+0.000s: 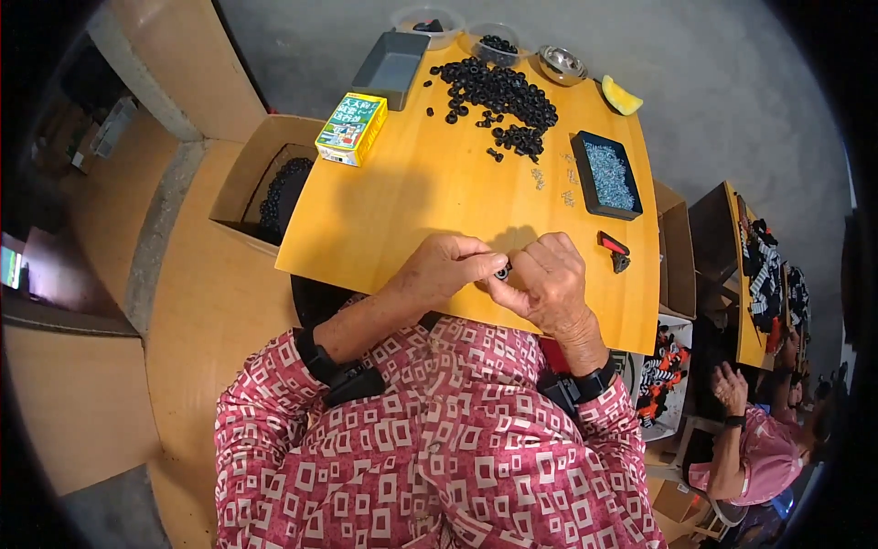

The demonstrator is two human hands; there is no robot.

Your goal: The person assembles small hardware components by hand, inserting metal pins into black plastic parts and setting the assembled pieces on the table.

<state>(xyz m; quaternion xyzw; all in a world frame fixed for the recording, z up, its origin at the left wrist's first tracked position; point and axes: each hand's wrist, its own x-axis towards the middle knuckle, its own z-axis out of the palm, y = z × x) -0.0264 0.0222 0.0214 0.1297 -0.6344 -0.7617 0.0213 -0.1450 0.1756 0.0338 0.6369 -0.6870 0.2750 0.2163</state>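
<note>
Above the near edge of the table, my left hand (pixel 455 263) and my right hand (pixel 549 282) meet around a small black ring-shaped part (pixel 502 272). My left thumb and forefinger pinch it from one side. On the other side the curled fingers and thumb of my right hand close on it; what lies deeper in the fingers is hidden. To the right of my right hand lies a red and black piece (pixel 615 249). Farther off is a loose heap of black round parts (pixel 503 96). Several small clusters of silvery screw-like pieces (pixel 568 198) sit beside a black tray (pixel 633 214) full of similar pieces.
On the wooden table (pixel 430 197) stand a yellow-green box (pixel 368 137), a grey tray (pixel 366 75), plastic bowls, a metal bowl (pixel 561 66) and a yellow wedge (pixel 622 95). A cardboard box (pixel 240 197) adjoins the left edge. At right, a co-worker (pixel 754 457) sits beyond a white bin (pixel 679 403).
</note>
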